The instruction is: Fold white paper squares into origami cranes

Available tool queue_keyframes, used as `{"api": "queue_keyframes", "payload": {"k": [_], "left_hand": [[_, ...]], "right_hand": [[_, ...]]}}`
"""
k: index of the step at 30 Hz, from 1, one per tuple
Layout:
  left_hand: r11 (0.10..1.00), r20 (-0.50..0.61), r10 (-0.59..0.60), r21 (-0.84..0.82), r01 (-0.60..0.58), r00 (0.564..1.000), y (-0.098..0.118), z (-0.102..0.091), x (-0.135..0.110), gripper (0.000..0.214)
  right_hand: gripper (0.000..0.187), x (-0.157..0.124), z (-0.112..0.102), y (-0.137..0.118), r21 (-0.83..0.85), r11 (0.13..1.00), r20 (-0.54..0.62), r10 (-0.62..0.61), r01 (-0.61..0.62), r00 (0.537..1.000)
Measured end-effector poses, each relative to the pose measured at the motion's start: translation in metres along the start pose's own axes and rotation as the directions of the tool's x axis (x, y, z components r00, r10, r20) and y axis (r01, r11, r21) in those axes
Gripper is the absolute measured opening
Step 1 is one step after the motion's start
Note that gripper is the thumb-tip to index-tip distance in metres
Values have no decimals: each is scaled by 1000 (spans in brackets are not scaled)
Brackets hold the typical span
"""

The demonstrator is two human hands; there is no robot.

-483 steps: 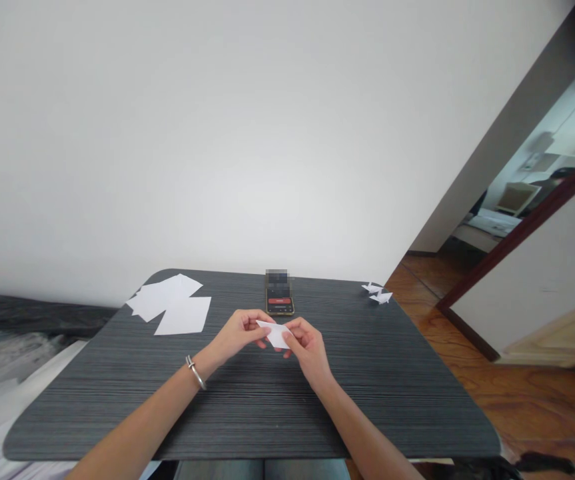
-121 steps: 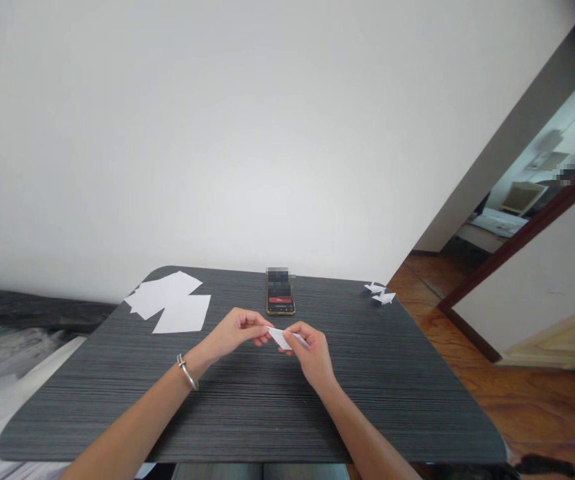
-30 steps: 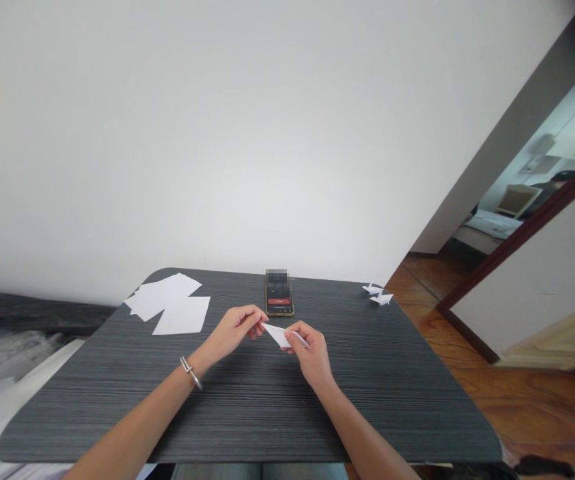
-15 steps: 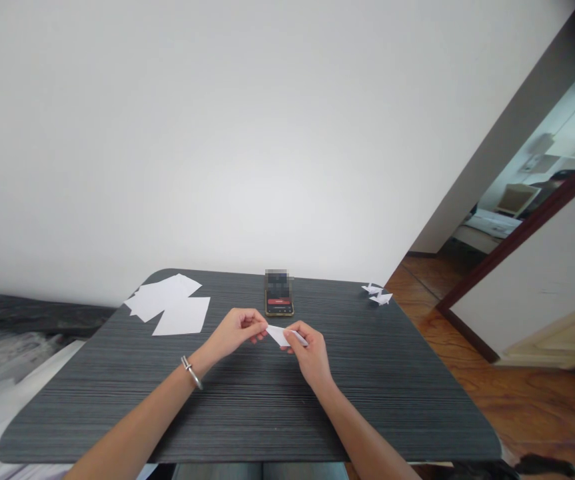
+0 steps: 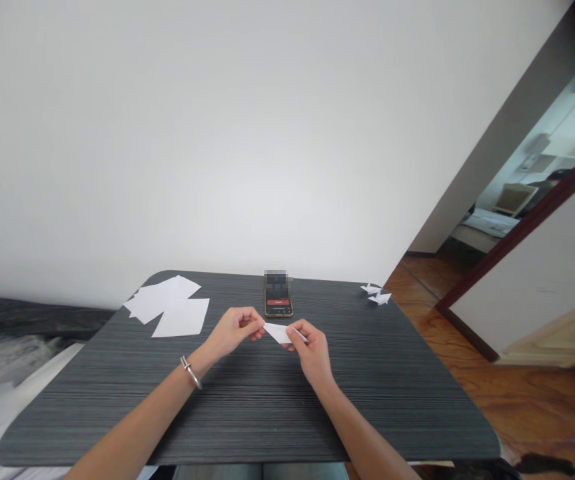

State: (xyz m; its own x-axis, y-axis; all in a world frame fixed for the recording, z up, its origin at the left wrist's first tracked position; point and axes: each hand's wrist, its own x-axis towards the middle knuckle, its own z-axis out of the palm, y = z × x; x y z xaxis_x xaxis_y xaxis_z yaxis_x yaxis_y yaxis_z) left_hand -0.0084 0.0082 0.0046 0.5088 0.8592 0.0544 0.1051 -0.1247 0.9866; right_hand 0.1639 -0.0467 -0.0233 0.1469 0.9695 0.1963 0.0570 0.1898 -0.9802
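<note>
White folded paper: flat, pointed, near black rectangular phone
Left hand: fingertips pinching paper's tip
Right hand: fingers closed on paper

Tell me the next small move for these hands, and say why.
Probably have the left hand pinch along the edge of the folded white paper to press it flatter: that hand is already at the paper's pointed tip, while the right hand grips the other end above the table.
</note>
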Motion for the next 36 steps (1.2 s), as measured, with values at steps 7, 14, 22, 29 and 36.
{"api": "queue_keyframes", "payload": {"k": [7, 14, 22, 29, 36], "left_hand": [[999, 68, -51, -4, 51, 996, -1, 5, -1, 23], [998, 27, -29, 64, 27, 999, -3, 8, -2, 22], [998, 28, 28, 61, -29, 999, -1, 9, -3, 22], [971, 99, 172, 153, -186, 980, 2, 9, -7, 29], [858, 93, 376, 340, -384, 922, 6, 7, -9, 14]], "right_hand": [[20, 0, 1, -1, 12, 1000, 48, -8, 7, 999], [21, -1, 5, 1, -18, 1000, 93, -14, 15, 996], [23, 0, 6, 0, -13, 1000, 79, -7, 8, 997], [23, 2, 1, 0, 52, 999, 45, 2, -4, 999], [23, 4, 3, 3, 227, 968, 113, 84, -108, 990]]}}
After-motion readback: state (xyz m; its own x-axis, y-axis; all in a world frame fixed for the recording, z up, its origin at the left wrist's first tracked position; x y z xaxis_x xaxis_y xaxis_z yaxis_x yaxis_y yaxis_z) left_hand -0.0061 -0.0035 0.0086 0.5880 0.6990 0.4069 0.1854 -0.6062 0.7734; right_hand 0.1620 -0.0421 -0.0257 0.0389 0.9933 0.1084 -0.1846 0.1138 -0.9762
